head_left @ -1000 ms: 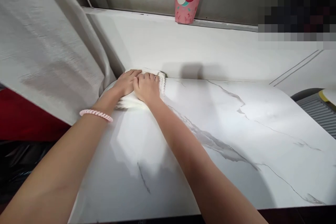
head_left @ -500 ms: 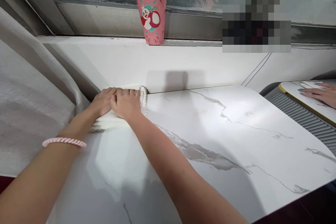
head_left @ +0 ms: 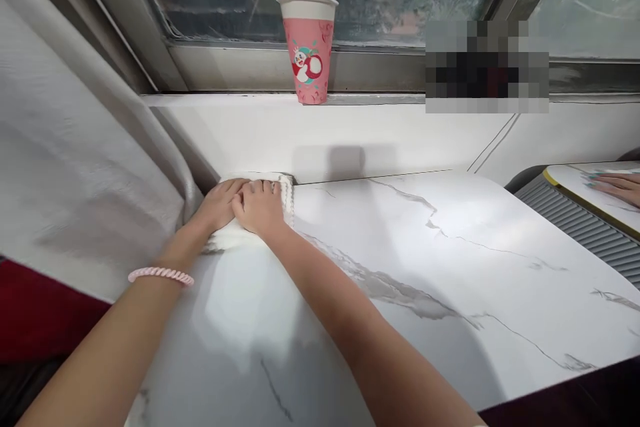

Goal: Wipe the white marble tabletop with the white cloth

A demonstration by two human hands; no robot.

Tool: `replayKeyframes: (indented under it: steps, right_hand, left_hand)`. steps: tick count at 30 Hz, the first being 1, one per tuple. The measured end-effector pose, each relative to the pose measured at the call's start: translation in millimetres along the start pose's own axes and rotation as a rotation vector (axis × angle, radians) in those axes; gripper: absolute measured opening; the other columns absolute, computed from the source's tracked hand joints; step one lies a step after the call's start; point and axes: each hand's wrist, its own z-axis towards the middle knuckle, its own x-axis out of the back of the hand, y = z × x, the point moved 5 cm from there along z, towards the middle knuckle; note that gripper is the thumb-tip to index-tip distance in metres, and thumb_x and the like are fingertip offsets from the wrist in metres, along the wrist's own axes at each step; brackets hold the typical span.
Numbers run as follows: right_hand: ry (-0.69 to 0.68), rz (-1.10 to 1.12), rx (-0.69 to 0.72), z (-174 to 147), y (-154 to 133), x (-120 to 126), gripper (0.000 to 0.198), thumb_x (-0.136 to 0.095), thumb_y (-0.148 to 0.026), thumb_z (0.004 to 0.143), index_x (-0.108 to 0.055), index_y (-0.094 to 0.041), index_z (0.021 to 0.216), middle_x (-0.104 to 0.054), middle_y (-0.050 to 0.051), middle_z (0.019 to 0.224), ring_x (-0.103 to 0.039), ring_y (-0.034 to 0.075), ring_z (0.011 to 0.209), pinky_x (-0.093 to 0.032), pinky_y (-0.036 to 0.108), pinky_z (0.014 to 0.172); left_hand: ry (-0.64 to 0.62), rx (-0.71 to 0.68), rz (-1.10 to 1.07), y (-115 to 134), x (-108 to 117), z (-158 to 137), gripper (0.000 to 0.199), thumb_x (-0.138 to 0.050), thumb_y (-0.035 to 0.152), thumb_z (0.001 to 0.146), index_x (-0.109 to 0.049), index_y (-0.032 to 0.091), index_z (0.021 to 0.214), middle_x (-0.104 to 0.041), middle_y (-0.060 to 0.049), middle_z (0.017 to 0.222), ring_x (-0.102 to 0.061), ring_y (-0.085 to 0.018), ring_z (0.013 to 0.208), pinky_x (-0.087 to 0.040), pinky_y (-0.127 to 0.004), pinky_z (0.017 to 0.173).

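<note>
A folded white cloth (head_left: 235,238) with a ruffled edge lies at the far left corner of the white marbled table (head_left: 345,333), against the wall. My left hand (head_left: 220,205) rests flat on it, fingers stretched forward. Pressed on the cloth's right part is my right hand (head_left: 261,207), its thumb side touching or overlapping the left hand. Neither hand is wrapped round the cloth. A pink coiled band (head_left: 161,275) circles my left wrist.
A pink paper cup (head_left: 309,57) with a red straw stands on the window ledge ahead. The pale curtain (head_left: 95,140) hangs close at the left. Far right, another person's hand (head_left: 617,187) lies on a second tabletop (head_left: 575,177). A blurred patch hides something on the ledge.
The view has tilted up and shifted left, so the cup's rim and straw now show. Both my hands stay on the cloth in nearly the same place.
</note>
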Motion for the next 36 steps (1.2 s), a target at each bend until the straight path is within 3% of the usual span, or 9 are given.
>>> replayKeyframes:
  steps: [5, 11, 17, 21, 24, 28, 32, 36]
  right_hand:
    - [-0.033, 0.015, 0.024, -44, -29, 14, 0.05, -0.036, -0.04, 0.103, -0.057, -0.005, 0.133, -0.06, 0.022, 0.133, -0.052, 0.035, 0.125, -0.028, 0.057, 0.116]
    - [-0.102, 0.073, 0.118, -114, -78, 34, 0.053, -0.035, -0.04, 0.103, -0.053, -0.003, 0.137, -0.057, 0.024, 0.137, -0.049, 0.037, 0.128, -0.027, 0.059, 0.116]
    - [-0.142, 0.157, 0.326, -191, -96, 68, 0.052, -0.04, -0.037, 0.102, -0.052, -0.003, 0.138, -0.056, 0.024, 0.138, -0.048, 0.036, 0.129, -0.029, 0.058, 0.115]
    - [-0.176, 0.203, 0.391, -224, -88, 89, 0.054, -0.039, -0.038, 0.102, -0.049, -0.003, 0.141, -0.053, 0.023, 0.143, -0.045, 0.036, 0.133, -0.026, 0.059, 0.118]
    - [-0.225, 0.222, 0.389, -231, -81, 95, 0.053, -0.037, -0.038, 0.103, -0.048, -0.004, 0.142, -0.051, 0.022, 0.146, -0.043, 0.035, 0.136, -0.026, 0.058, 0.119]
    - [-0.228, 0.22, 0.368, -214, -69, 92, 0.051, -0.036, -0.037, 0.103, -0.049, -0.005, 0.141, -0.052, 0.02, 0.145, -0.044, 0.033, 0.134, -0.027, 0.058, 0.119]
    - [-0.202, 0.224, 0.326, -170, -50, 75, 0.045, -0.038, -0.035, 0.103, -0.055, -0.009, 0.135, -0.06, 0.016, 0.134, -0.049, 0.029, 0.126, -0.028, 0.054, 0.117]
    - [-0.149, 0.199, 0.219, -121, -24, 58, 0.04, -0.04, -0.033, 0.103, -0.057, -0.011, 0.131, -0.061, 0.015, 0.132, -0.05, 0.028, 0.125, -0.03, 0.051, 0.115]
  left_hand:
    - [0.048, 0.012, -0.074, 6, 8, -54, 0.049, -0.03, 0.032, 0.094, -0.049, 0.016, 0.136, -0.051, -0.012, 0.147, -0.042, -0.026, 0.138, -0.03, -0.045, 0.12]
    - [0.104, 0.068, -0.051, 19, 16, -151, 0.053, -0.031, 0.034, 0.092, -0.048, 0.015, 0.139, -0.052, -0.014, 0.145, -0.044, -0.028, 0.137, -0.03, -0.048, 0.12]
    - [0.179, 0.194, 0.09, 74, 20, -250, 0.052, -0.033, 0.026, 0.092, -0.046, 0.015, 0.141, -0.052, -0.017, 0.145, -0.045, -0.03, 0.137, -0.032, -0.049, 0.117]
    - [0.223, 0.243, 0.109, 112, 16, -282, 0.052, -0.032, 0.026, 0.092, -0.045, 0.016, 0.142, -0.054, -0.017, 0.143, -0.046, -0.031, 0.136, -0.031, -0.052, 0.117]
    - [0.224, 0.239, 0.103, 122, 12, -282, 0.052, -0.031, 0.026, 0.093, -0.046, 0.015, 0.141, -0.054, -0.018, 0.142, -0.047, -0.033, 0.135, -0.031, -0.056, 0.116]
    - [0.224, 0.22, 0.075, 113, 8, -259, 0.051, -0.029, 0.025, 0.093, -0.047, 0.017, 0.139, -0.054, -0.016, 0.142, -0.048, -0.033, 0.134, -0.031, -0.058, 0.115]
    - [0.246, 0.232, 0.057, 92, 6, -209, 0.047, -0.034, 0.025, 0.091, -0.047, 0.019, 0.136, -0.056, -0.016, 0.139, -0.05, -0.032, 0.131, -0.035, -0.056, 0.113]
    - [0.221, 0.145, 0.018, 74, 4, -139, 0.043, -0.037, 0.026, 0.091, -0.05, 0.021, 0.132, -0.057, -0.013, 0.138, -0.048, -0.029, 0.133, -0.036, -0.05, 0.114]
